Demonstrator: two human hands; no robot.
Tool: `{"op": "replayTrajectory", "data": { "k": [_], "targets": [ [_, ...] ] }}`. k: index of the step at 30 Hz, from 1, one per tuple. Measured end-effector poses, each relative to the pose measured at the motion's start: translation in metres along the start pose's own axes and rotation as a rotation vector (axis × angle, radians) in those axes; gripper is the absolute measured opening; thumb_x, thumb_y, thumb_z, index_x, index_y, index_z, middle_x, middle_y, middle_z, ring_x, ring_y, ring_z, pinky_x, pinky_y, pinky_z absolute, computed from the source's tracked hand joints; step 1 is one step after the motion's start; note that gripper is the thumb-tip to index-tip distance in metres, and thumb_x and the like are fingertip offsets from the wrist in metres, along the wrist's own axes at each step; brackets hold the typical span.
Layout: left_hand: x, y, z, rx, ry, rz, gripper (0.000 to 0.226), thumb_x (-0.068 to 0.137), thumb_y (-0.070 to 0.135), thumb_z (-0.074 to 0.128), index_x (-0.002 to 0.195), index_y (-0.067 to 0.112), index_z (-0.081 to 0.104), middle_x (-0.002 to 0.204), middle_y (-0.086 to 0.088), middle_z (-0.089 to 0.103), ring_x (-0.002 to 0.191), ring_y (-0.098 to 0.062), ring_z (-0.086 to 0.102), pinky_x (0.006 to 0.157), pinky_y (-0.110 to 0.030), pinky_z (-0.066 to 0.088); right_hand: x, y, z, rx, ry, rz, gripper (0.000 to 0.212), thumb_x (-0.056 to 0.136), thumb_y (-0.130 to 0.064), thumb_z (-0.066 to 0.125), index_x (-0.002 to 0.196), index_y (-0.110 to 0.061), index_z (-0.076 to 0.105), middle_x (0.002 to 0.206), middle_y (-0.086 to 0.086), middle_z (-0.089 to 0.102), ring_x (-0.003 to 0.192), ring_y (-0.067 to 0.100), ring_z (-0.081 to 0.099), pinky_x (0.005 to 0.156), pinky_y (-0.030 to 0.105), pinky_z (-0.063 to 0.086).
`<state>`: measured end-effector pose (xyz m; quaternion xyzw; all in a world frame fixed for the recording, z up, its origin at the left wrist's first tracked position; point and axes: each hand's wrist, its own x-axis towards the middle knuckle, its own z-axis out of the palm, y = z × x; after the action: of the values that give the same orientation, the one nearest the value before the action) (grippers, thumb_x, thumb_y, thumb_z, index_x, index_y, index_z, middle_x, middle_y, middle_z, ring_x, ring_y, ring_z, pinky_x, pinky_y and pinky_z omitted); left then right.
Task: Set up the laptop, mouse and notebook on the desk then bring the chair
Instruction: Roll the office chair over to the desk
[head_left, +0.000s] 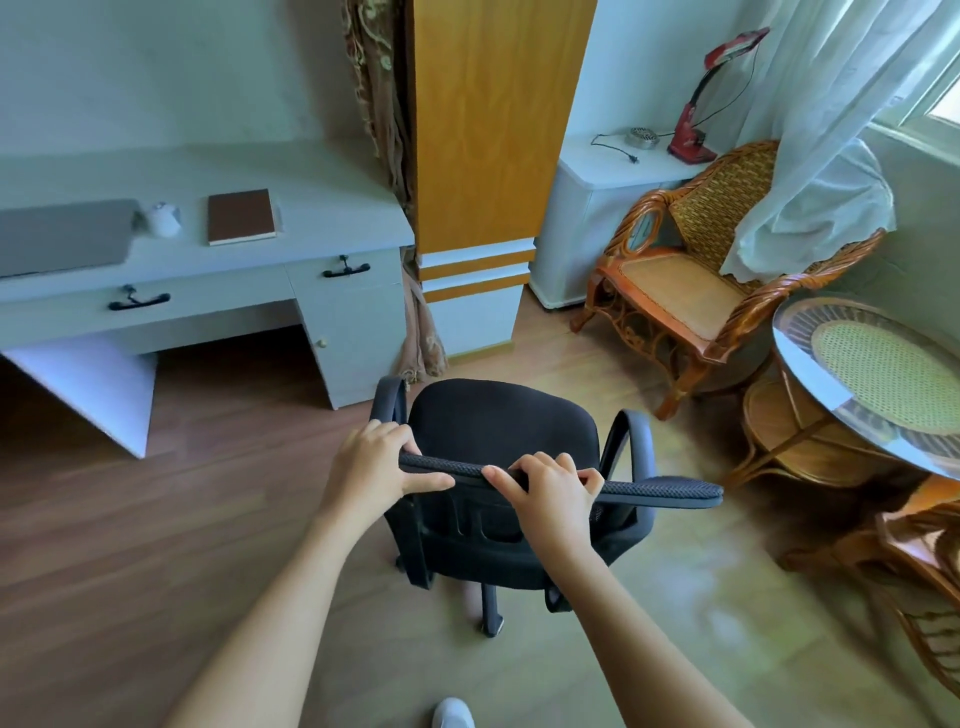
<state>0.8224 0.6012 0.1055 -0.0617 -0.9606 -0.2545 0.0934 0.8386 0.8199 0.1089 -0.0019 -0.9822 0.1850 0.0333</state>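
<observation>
Single head-worn wide-angle cam; I get no 2nd view, so no shared region. It looks fwd and steeply down from standing height, over both forearms. Near field, lower centre: chair (498, 447) backrest top, close under the lens. Mid field, upper left: desk (332, 208), seen from above at an angle. Straight lines bow toward frame edges.

black chair (498, 431) (upright), laptop (62, 236) closed on desk (322, 208)

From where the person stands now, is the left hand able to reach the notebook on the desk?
Probably not. The left hand grips the chair backrest, and the notebook lies on the desk well beyond it, across open floor. The person would have to let go and step closer.
</observation>
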Motion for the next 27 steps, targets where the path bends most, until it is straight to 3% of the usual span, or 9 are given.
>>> {"op": "replayTrajectory", "data": {
  "k": [5, 13, 21, 27],
  "targets": [
    [-0.032, -0.017, -0.015, 0.002, 0.022, 0.011, 0.078, 0.05, 0.099, 0.033, 0.063, 0.025, 0.056, 0.065, 0.015, 0.051, 0.067, -0.013, 0.046, 0.056, -0.031, 0.033, -0.032, -0.022, 0.009, -0.04, 0.061, -0.036, 0.051, 0.085, -0.069, 0.036, 0.078, -0.028, 0.065, 0.079, -0.009, 0.062, 0.087, 0.016, 0.047, 0.083, 0.035, 0.02],
    [-0.095, -0.06, -0.054, 0.044, 0.045, -0.059, 0.065, 0.049, 0.092, 0.049, 0.061, 0.028, 0.052, 0.064, 0.013, 0.052, 0.068, -0.012, 0.045, 0.057, -0.031, 0.036, -0.08, -0.088, 0.029, -0.095, 0.088, -0.097, 0.061, 0.082, -0.068, 0.027, 0.063, -0.025, 0.065, 0.065, -0.006, 0.06, 0.076, 0.024, 0.052, 0.081, 0.041, 0.022],
    [-0.171, -0.102, -0.097, 0.062, 0.161, -0.219, 0.074, 0.05, 0.097, 0.041, 0.06, 0.024, 0.052, 0.061, 0.015, 0.049, 0.066, -0.01, 0.044, 0.052, -0.028, 0.033, -0.112, -0.149, 0.049, -0.063, -0.038, -0.292, 0.066, 0.083, -0.067, 0.022, 0.073, -0.022, 0.069, 0.074, -0.001, 0.063, 0.084, 0.029, 0.054, 0.085, 0.048, 0.027],
    [-0.216, -0.153, -0.134, 0.07, 0.178, -0.382, 0.069, 0.046, 0.096, 0.046, 0.059, 0.028, 0.049, 0.063, 0.012, 0.052, 0.067, -0.01, 0.045, 0.057, -0.034, 0.038, -0.125, -0.206, 0.065, -0.049, -0.159, -0.468, 0.058, 0.09, -0.064, 0.03, 0.096, -0.021, 0.069, 0.095, 0.0, 0.063, 0.1, 0.027, 0.048, 0.094, 0.048, 0.025]
  ]
}}
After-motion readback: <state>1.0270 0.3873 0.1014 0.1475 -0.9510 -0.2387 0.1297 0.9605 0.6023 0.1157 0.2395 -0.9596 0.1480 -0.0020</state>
